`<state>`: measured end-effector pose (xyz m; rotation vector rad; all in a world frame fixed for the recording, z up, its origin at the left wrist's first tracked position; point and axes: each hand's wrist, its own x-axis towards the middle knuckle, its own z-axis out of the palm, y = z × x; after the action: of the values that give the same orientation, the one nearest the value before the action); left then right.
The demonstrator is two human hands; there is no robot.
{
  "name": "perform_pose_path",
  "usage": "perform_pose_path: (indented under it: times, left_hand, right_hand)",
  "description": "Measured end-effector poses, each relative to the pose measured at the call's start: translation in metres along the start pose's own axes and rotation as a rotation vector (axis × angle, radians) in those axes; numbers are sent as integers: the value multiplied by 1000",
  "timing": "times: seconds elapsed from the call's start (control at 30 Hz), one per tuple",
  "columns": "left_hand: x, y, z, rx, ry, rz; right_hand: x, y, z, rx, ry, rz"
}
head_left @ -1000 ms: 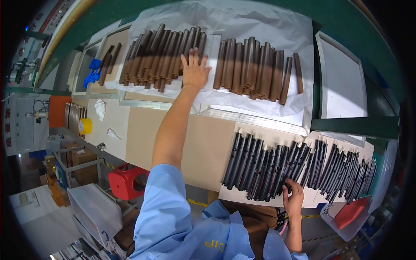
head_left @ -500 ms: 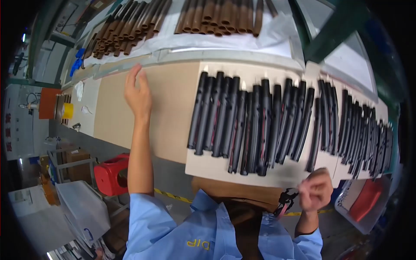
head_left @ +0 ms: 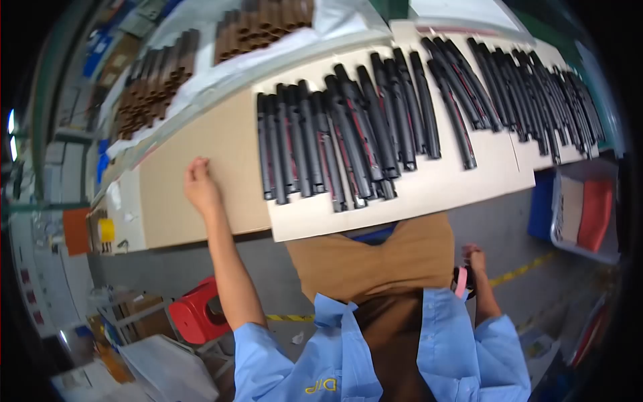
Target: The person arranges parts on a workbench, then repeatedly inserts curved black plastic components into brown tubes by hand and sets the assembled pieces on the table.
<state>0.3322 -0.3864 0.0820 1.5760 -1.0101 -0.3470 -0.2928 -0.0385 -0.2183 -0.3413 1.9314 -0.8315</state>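
My left hand hovers over the bare tan board, its fingers loosely bunched with nothing seen in them. To its right, many black tubes with red marks lie side by side on a pale board. More black tubes lie further right. My right hand hangs low beside the brown apron, off the table, fingers slightly apart, holding nothing visible. A pink item is just below that hand.
Brown tubes lie in piles on white sheeting at the back left, with another pile beside them. Yellow tape sits at the far left. A red stool stands below the table; a clear bin is at right.
My left hand has come back from the brown tubes to above the tan board. The right hand has dropped away from the black tubes to beside the body. The view has shifted and tilted.
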Motion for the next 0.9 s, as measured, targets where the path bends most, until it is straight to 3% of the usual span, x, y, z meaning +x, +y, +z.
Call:
perform_pose_path:
  times: [0.03, 0.07, 0.1, 0.17, 0.2, 0.23, 0.3, 0.37, 0.43, 0.47, 0.5, 0.53, 0.6, 0.63, 0.67, 0.7, 0.73, 0.83, 0.9]
  left_hand:
    - [-1, -3, -1, 5, -11, -22]
    - [5, -10, -9, 306, -47, 142]
    - [7, -13, -15, 600, -112, 318]
    - [14, -23, -15, 149, -138, 35]
    - [9, -14, -11, 184, -135, -50]
    - [9, 0, -7, 218, -111, -116]
    - [0, 9, -4, 184, -110, -109]
    - [-4, 19, 0, 120, -66, -73]
    - [-18, 30, -3, 53, -17, -40]
    - [-33, 30, -27, 452, 50, 236]
    - [-53, 28, -52, 853, 124, 511]
    - [-83, 39, -50, 390, 524, 191]
    - [-151, 1, -104, 755, 677, 460]
    - [-190, -30, -125, 762, 724, 465]
    - [-234, -67, -141, 616, 457, -273]
    - [-287, -114, -154, 822, 177, -213]
    - [-319, -132, -152, 830, 5, -375]
    - [-374, -129, -148, 696, -151, -969]
    - [-370, -124, -139, 612, -137, -1164]
  right_hand:
    - [-20, 30, -16, -141, -24, 168]
    - [-37, 46, -25, -351, -149, 113]
    - [-55, 44, -25, -344, -190, 162]
    - [-71, 48, -25, -259, -278, 150]
    - [-60, 53, -26, -111, -291, 362]
    - [-46, 49, -28, -213, -286, 367]
    - [-41, -8, -12, -215, -121, 248]
    - [-5, -36, -6, -475, -99, 35]
    - [4, -88, 13, -586, -34, -305]
    - [8, -110, 24, -621, -22, -412]
    - [11, -130, 39, -653, -24, -504]
    - [11, -143, 55, -685, -42, -565]
    - [4, -146, 88, -779, -121, -635]
    - [-1, -140, 104, -840, -174, -639]
    - [-10, -128, 116, -912, -232, -629]
    - [-21, -115, 126, -980, -294, -597]
    - [-32, -103, 132, -1038, -339, -563]
    - [-48, -98, 131, -1094, -393, -465]
    - [-50, -110, 127, -1103, -382, -430]
